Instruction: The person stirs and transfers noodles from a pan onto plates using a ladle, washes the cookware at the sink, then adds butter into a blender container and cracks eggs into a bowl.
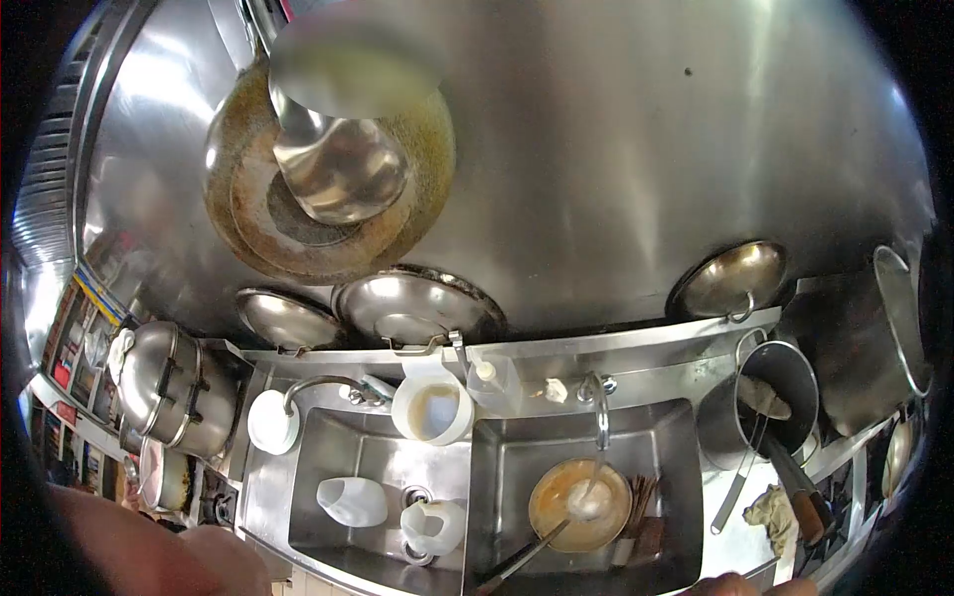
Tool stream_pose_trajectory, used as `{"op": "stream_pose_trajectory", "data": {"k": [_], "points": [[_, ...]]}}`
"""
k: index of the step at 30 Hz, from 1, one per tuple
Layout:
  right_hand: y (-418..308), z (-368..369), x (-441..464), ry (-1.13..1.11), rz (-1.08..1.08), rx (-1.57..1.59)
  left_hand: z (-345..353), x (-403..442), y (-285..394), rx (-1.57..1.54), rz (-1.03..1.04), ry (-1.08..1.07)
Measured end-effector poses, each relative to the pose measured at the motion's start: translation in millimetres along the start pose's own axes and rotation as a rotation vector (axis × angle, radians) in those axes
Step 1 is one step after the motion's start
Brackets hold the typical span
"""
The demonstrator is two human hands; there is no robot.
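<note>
My left hand (164, 546) is a large blurred shape at the lower left, nearest the left end of the sink counter; its fingers cannot be made out. Only the knuckles of my right hand (740, 585) show at the bottom edge, by the counter front right of the sink. Whether it grips anything is hidden. In the right basin (656, 437) a round pan (545, 531) of cloudy tan water sits under the faucet (600, 407). A long dark handle (522, 558) slants out of it to the lower left. Thin brown sticks (644, 497) lie beside the pan.
Two cut white plastic jugs (353, 502) lie in the left basin. A white container (433, 409) bridges the divider. On the right stand a deep pot (760, 417) with utensils and a crumpled cloth (772, 517). A wok (238, 199) hangs above; lids (417, 303) lean behind.
</note>
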State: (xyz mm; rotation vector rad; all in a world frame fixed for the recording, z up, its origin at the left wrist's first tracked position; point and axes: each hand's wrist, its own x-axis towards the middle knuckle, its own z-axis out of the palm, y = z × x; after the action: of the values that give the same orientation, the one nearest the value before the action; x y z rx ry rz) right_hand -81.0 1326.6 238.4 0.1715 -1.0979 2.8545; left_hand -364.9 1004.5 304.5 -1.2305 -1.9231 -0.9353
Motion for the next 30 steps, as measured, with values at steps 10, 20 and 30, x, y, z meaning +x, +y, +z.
{"op": "stream_pose_trajectory", "data": {"k": [10, 20, 30], "points": [[282.4, -352.7, 7.1, 0.656, 0.695, -1.572, -20.0, -3.6, -14.1, 0.046, -0.017, -0.008], [317.5, -424.1, 79.4, 1.199, 0.444, -0.155, -36.8, -3.8, -26.4, -0.042, 0.071, 0.017], [251.7, -348.9, 90.3, 1.193, 0.46, -1.522, -83.6, 29.5, -34.8, -0.354, 0.383, -0.063]]}}
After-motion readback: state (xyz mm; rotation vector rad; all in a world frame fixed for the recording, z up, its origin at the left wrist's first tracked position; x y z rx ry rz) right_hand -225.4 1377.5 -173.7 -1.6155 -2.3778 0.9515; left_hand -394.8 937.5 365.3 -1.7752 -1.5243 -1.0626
